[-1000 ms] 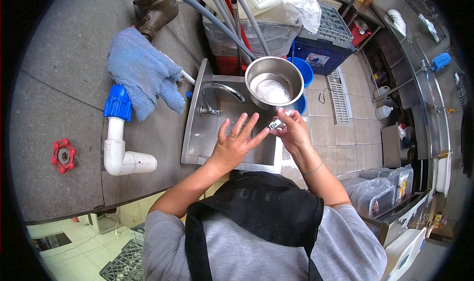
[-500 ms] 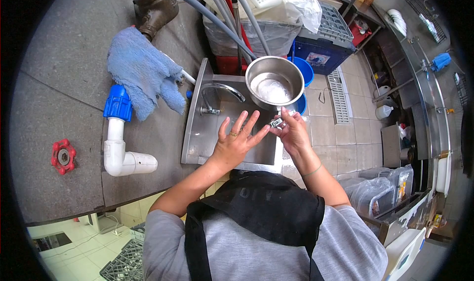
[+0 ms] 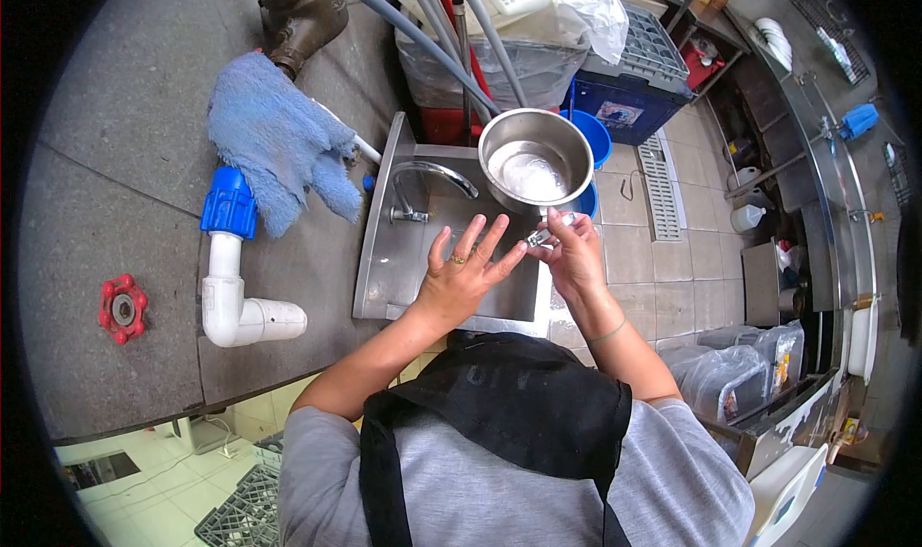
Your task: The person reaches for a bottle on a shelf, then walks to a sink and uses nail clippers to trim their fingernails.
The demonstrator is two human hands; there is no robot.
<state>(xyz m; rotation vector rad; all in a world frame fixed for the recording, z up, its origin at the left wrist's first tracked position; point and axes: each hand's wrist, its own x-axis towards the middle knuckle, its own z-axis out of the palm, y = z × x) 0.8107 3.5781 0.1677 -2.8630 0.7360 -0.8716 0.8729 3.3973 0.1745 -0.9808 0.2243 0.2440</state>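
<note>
My left hand (image 3: 453,283) is held over the small steel sink (image 3: 379,278), palm down, its fingers spread and a ring on one of them. My right hand (image 3: 578,264) pinches a small silver nail clipper (image 3: 539,238) between thumb and fingers. The clipper's jaws are at the tip of a finger on my left hand; whether they touch the nail is too small to tell. Just beyond my hands, a steel pot (image 3: 496,184) with clear liquid in it sits at the sink's far right corner. A curved faucet (image 3: 437,170) rises at the sink's left.
A blue cloth (image 3: 274,134) drapes over pipework on the grey wall to the left, above a white pipe elbow (image 3: 226,312) and a red valve wheel (image 3: 123,307). Blue buckets (image 3: 597,142) stand behind the pot. A floor drain grate (image 3: 661,192) runs along the tiles.
The nail clipper has tilted slightly in my right fingers, and its lever shows longer and brighter. My left hand has barely moved.
</note>
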